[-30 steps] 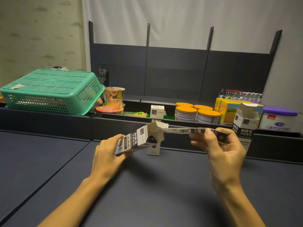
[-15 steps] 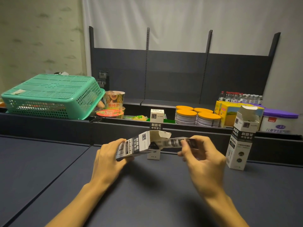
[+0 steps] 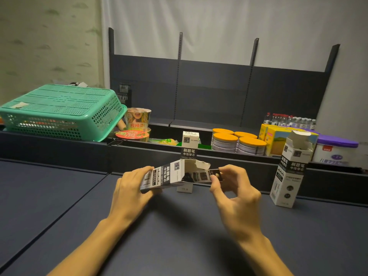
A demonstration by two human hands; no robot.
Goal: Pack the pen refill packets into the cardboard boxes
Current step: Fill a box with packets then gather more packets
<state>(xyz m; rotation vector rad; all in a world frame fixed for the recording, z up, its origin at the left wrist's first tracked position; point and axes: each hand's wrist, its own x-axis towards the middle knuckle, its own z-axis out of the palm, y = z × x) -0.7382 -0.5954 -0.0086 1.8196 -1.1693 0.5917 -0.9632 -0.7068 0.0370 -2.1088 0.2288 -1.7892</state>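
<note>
My left hand [image 3: 130, 191] grips a white and black cardboard box [image 3: 166, 176] lying sideways above the table, its flaps open toward the right. My right hand [image 3: 234, 186] pinches the end of a pen refill packet [image 3: 207, 174], most of which is inside the box mouth. A closed box [image 3: 189, 149] stands upright behind the held one, partly hidden by it. At the right a third box [image 3: 291, 170] stands upright with its top flaps open.
A dark table [image 3: 179, 232] lies under my hands. Along the shelf behind sit an upturned green basket [image 3: 59, 112], noodle cups [image 3: 137, 120], orange-lidded tins [image 3: 239, 143], a yellow carton [image 3: 278, 140], a purple-lidded tub [image 3: 336, 148] and water bottles [image 3: 288, 118].
My right hand moved left toward the box, pushing the packet further into its open end. The left hand kept holding the box nearly still.
</note>
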